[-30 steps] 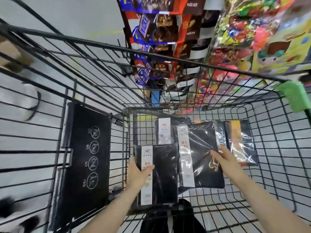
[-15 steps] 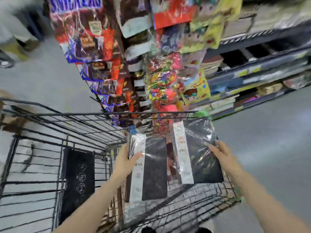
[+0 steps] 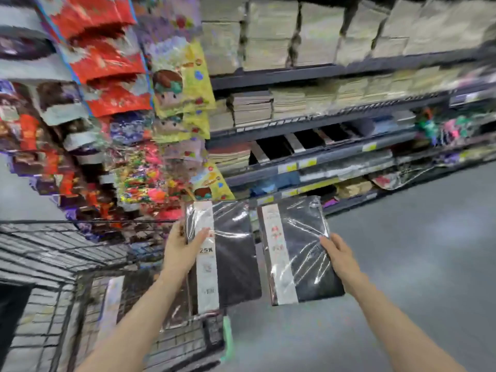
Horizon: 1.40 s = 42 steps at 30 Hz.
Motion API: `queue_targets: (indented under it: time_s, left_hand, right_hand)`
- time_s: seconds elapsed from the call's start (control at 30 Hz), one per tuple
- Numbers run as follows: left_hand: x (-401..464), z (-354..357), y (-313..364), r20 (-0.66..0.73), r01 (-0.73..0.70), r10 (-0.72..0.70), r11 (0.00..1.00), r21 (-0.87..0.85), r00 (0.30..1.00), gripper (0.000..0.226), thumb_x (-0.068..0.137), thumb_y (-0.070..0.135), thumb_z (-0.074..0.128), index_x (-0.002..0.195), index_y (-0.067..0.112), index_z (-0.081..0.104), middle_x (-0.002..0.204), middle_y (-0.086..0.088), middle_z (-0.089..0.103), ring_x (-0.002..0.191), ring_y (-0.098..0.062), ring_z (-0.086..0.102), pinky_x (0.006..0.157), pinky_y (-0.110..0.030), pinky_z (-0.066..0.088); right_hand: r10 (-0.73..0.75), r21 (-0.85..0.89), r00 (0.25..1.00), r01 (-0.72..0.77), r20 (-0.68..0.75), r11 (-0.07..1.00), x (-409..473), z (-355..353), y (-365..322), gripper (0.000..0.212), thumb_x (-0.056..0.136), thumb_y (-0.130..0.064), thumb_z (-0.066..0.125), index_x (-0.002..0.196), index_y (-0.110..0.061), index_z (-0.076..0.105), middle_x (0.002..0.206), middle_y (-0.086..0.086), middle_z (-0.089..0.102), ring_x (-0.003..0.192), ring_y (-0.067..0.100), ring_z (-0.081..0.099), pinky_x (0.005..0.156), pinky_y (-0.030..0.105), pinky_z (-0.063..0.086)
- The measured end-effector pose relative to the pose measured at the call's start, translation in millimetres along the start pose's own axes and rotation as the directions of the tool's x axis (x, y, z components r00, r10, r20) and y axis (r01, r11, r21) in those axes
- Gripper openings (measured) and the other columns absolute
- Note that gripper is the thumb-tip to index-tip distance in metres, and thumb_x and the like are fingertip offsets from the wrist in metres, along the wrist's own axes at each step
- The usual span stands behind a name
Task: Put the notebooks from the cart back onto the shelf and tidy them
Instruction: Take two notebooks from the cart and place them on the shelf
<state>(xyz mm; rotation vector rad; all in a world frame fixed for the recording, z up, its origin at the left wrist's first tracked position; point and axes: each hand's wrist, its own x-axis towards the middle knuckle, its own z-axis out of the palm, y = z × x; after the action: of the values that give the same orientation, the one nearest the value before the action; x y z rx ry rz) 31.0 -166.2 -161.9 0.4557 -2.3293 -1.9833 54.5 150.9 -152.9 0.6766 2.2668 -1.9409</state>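
Head view: L hand [image 3: 179,251] grips black notebook [image 3: 230,253] by its left edge; R hand [image 3: 339,255] grips second notebook [image 3: 298,248]. Shelf [image 3: 308,157] beyond both hands, cart [image 3: 53,253] left of L hand.

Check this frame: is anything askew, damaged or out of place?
Mostly no. The left hand and right hand each grip a wrapped black notebook, both intact. The shelf row of black notebooks looks slanted, though blur makes that uncertain.
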Motion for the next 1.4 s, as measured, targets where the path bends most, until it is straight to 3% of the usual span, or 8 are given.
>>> queue_targets:
  time_s: [0.23, 0.4, 0.57, 0.7, 0.9, 1.23, 1.37, 1.4]
  left_hand:
    - [13.3, 95.3, 21.3, -0.002, -0.037, 0.037, 0.999, 0.007, 0.999, 0.03, 0.081, 0.015, 0.069, 0.105, 0.023, 0.051, 0.092, 0.001, 0.066, 0.07, -0.008, 0.067, 0.057, -0.017, 0.053]
    - [56.7, 142.4, 14.9, -0.056, -0.012, 0.011, 0.999, -0.032, 0.998, 0.034, 0.08, 0.016, 0.07, 0.108, 0.019, 0.052, 0.1, 0.001, 0.065, 0.077, -0.006, 0.066, 0.072, -0.024, 0.054]
    - [116.8, 185.4, 5.3, -0.21, 0.014, -0.022, 0.999, -0.039, 0.978, 0.052, 0.08, 0.021, 0.07, 0.125, 0.012, 0.045, 0.113, 0.006, 0.046, 0.109, -0.012, 0.049, 0.091, -0.026, 0.036]
    - [164.5, 212.2, -6.6, -0.267, 0.025, -0.024, 1.0, -0.002, 0.963, 0.037, 0.082, 0.017, 0.068, 0.113, 0.008, 0.053, 0.096, 0.006, 0.049, 0.085, -0.008, 0.049, 0.081, -0.016, 0.033]
    - [206.1, 238.0, -39.8, -0.351, -0.053, 0.056, 0.998, 0.017, 0.935, 0.032, 0.081, 0.01, 0.068, 0.103, 0.017, 0.045, 0.076, 0.014, 0.05, 0.047, 0.025, 0.048, 0.046, 0.002, 0.037]
    - [278.9, 237.2, -113.7, -0.489, -0.347, 0.285, 0.937, -0.039, 0.825, 0.037, 0.077, 0.017, 0.073, 0.108, 0.013, 0.053, 0.082, 0.005, 0.068, 0.058, 0.002, 0.065, 0.053, -0.018, 0.052]
    - [288.7, 236.7, -129.9, -0.519, -0.431, 0.362, 0.902, -0.012, 0.774, 0.038, 0.076, 0.021, 0.074, 0.107, 0.016, 0.053, 0.085, -0.001, 0.069, 0.066, -0.012, 0.067, 0.063, -0.03, 0.053]
    - [289.0, 236.6, -131.7, -0.525, -0.442, 0.37, 0.897, -0.014, 0.767, 0.039, 0.076, 0.022, 0.075, 0.108, 0.017, 0.053, 0.086, -0.003, 0.069, 0.07, -0.016, 0.067, 0.064, -0.031, 0.053]
  right_hand:
    - [0.079, 0.049, 0.996, -0.081, 0.041, 0.996, 60.9, -81.4, -7.7, 0.015, 0.091, -0.028, 0.054, 0.08, -0.019, 0.057, 0.085, 0.008, 0.065, 0.072, 0.02, 0.063, 0.068, 0.034, 0.049]
    - [0.08, 0.066, 0.995, -0.084, 0.052, 0.994, 128.8, -102.0, -15.3, 0.016, 0.092, -0.028, 0.051, 0.085, -0.016, 0.059, 0.076, 0.003, 0.068, 0.067, 0.017, 0.065, 0.059, 0.029, 0.051]
    - [0.057, 0.064, 0.995, -0.062, 0.079, 0.996, 214.1, -100.8, -26.4, 0.018, 0.091, -0.03, 0.052, 0.097, -0.015, 0.061, 0.092, 0.01, 0.068, 0.08, 0.024, 0.066, 0.076, 0.039, 0.054]
    - [0.026, 0.059, 0.993, -0.033, 0.119, 0.998, 280.4, -90.4, -29.8, 0.017, 0.092, -0.025, 0.051, 0.081, -0.017, 0.06, 0.078, 0.005, 0.066, 0.069, 0.02, 0.062, 0.065, 0.032, 0.051]
    - [-0.092, 0.072, 0.969, 0.077, 0.231, 0.994, 366.2, -58.2, -7.8, 0.015, 0.093, -0.026, 0.05, 0.086, -0.019, 0.061, 0.09, 0.01, 0.066, 0.073, 0.018, 0.063, 0.069, 0.031, 0.051]
    - [-0.349, 0.068, 0.881, 0.346, 0.32, 0.936, 481.9, 5.6, 23.2, 0.028, 0.093, -0.035, 0.048, 0.091, -0.008, 0.056, 0.091, 0.012, 0.064, 0.077, 0.022, 0.061, 0.067, 0.033, 0.049]
    - [-0.415, 0.074, 0.846, 0.415, 0.336, 0.907, 513.8, 27.1, 24.1, 0.046, 0.089, -0.039, 0.052, 0.081, 0.007, 0.053, 0.08, 0.04, 0.046, 0.063, 0.036, 0.047, 0.062, 0.03, 0.039]
    - [-0.416, 0.061, 0.849, 0.42, 0.325, 0.905, 519.7, 31.6, 21.3, 0.052, 0.086, -0.04, 0.054, 0.077, 0.012, 0.051, 0.098, 0.05, 0.03, 0.064, 0.045, 0.041, 0.066, 0.031, 0.035]
